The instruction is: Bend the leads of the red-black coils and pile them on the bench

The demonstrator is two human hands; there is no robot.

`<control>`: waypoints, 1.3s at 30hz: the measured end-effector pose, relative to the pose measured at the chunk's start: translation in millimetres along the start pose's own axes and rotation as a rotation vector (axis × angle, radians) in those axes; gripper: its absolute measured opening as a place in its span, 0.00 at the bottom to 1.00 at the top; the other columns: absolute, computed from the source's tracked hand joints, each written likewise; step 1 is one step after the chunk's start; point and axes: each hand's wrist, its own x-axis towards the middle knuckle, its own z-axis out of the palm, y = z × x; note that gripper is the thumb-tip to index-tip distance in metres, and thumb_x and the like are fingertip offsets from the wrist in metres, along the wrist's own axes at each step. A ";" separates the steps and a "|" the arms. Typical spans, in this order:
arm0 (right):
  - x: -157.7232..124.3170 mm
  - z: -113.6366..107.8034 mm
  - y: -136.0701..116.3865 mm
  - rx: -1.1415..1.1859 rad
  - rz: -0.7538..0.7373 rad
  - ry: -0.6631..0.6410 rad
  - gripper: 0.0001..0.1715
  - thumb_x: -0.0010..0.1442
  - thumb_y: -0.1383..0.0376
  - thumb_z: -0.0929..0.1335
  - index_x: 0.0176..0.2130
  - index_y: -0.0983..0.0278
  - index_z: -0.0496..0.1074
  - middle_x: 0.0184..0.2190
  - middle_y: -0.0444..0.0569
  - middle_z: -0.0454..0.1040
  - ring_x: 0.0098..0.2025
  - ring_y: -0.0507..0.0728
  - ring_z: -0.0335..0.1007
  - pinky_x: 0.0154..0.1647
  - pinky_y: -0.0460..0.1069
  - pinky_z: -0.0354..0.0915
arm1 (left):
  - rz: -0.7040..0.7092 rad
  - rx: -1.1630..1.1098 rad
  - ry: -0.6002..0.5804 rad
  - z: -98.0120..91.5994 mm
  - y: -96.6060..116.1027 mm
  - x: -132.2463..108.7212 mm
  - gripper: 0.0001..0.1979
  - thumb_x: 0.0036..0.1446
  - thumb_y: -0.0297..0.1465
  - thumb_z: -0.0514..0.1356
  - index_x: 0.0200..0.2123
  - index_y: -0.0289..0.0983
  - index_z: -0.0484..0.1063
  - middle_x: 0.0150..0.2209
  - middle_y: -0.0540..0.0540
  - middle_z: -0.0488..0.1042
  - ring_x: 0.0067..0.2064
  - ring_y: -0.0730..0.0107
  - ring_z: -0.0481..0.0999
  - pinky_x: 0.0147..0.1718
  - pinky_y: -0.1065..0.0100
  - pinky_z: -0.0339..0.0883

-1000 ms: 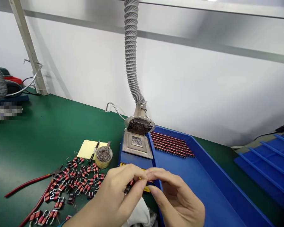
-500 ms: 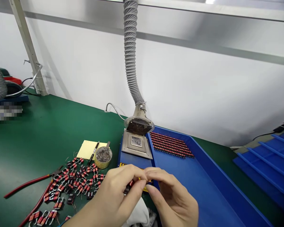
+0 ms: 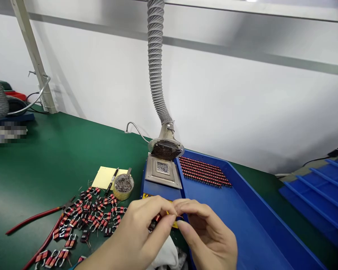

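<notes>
My left hand [image 3: 149,228] is closed, pinching a small red-and-black wire-wound coil [image 3: 154,222] that its fingers mostly cover. Against its fingertips is my right hand [image 3: 210,232], thumb and forefinger drawn together at a thin wire lead [image 3: 180,216] of the coil. On the green bench to the left lies a heap of similar coils [image 3: 94,215] with bent leads. Red-handled cutting pliers [image 3: 35,216] lie at the heap's left edge, jaws toward it.
A solder pot [image 3: 163,176] stands beyond my hands under an extraction hose [image 3: 155,63]. Right of it, a blue tray [image 3: 236,221] holds rows of coils [image 3: 204,172]. A round tub of grey bits [image 3: 123,187], a pen [image 3: 112,180] and yellow paper [image 3: 103,176] lie left of the pot.
My right fingertips have shifted slightly right, and the thin wire lead now shows between the hands. My left hand keeps its grip on the coil.
</notes>
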 end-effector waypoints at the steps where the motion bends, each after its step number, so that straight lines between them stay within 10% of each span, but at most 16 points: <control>1: -0.5 -0.9 0.1 -0.071 -0.060 0.004 0.08 0.58 0.71 0.72 0.38 0.59 0.78 0.32 0.49 0.80 0.35 0.58 0.78 0.36 0.49 0.73 | -0.072 -0.046 -0.022 -1.6 1.5 1.1 0.09 0.64 0.25 0.54 0.30 0.37 0.68 0.26 0.53 0.71 0.27 0.76 0.71 0.28 0.78 0.63; 6: -4.1 0.1 0.0 -0.362 -0.306 -0.010 0.18 0.57 0.79 0.68 0.40 0.59 0.77 0.31 0.47 0.80 0.36 0.58 0.77 0.37 0.51 0.72 | 0.002 0.059 -0.035 0.1 -1.0 0.2 0.10 0.65 0.24 0.52 0.31 0.36 0.68 0.26 0.51 0.72 0.27 0.74 0.71 0.28 0.76 0.64; 11: -5.2 3.0 2.1 -0.010 0.189 -0.036 0.21 0.67 0.62 0.63 0.22 0.62 0.66 0.14 0.41 0.61 0.17 0.50 0.59 0.19 0.46 0.58 | 0.358 0.438 0.075 5.3 -7.9 -4.6 0.13 0.65 0.21 0.48 0.33 0.35 0.69 0.22 0.49 0.69 0.23 0.70 0.65 0.23 0.70 0.59; 14: -5.0 -0.8 1.7 0.258 0.285 -0.082 0.23 0.68 0.58 0.62 0.22 0.62 0.66 0.13 0.42 0.61 0.19 0.53 0.62 0.23 0.48 0.64 | 0.226 0.252 0.067 1.4 -4.5 -2.6 0.11 0.65 0.22 0.50 0.32 0.36 0.68 0.24 0.51 0.69 0.24 0.73 0.66 0.24 0.73 0.61; 18: -4.7 -3.5 -0.6 -0.044 0.071 -0.037 0.04 0.61 0.66 0.71 0.37 0.58 0.78 0.32 0.47 0.79 0.36 0.56 0.76 0.37 0.48 0.71 | -0.117 -0.049 -0.035 -4.4 2.6 1.3 0.08 0.63 0.25 0.54 0.31 0.38 0.68 0.27 0.53 0.71 0.28 0.75 0.71 0.30 0.76 0.63; 24: -4.2 4.3 1.5 -0.113 -0.143 -0.002 0.11 0.59 0.74 0.71 0.37 0.58 0.78 0.29 0.46 0.80 0.32 0.56 0.78 0.34 0.49 0.74 | -0.267 -0.230 -0.117 -5.6 4.1 3.7 0.09 0.62 0.29 0.54 0.28 0.38 0.67 0.26 0.53 0.69 0.29 0.74 0.68 0.30 0.75 0.61; 31: -6.7 -6.0 -2.7 -0.009 0.073 0.254 0.09 0.63 0.65 0.70 0.29 0.60 0.74 0.21 0.42 0.73 0.26 0.51 0.73 0.30 0.44 0.70 | -0.294 -0.199 -0.145 -8.1 3.5 3.5 0.10 0.62 0.29 0.54 0.28 0.39 0.68 0.27 0.53 0.70 0.30 0.73 0.68 0.32 0.72 0.60; 39: -5.5 11.4 8.7 0.382 0.361 0.091 0.10 0.62 0.62 0.70 0.28 0.60 0.73 0.22 0.42 0.70 0.27 0.51 0.69 0.31 0.45 0.69 | -0.367 -0.776 -0.024 -3.1 -10.1 -0.9 0.17 0.62 0.32 0.60 0.53 0.45 0.65 0.38 0.51 0.72 0.37 0.76 0.73 0.40 0.75 0.69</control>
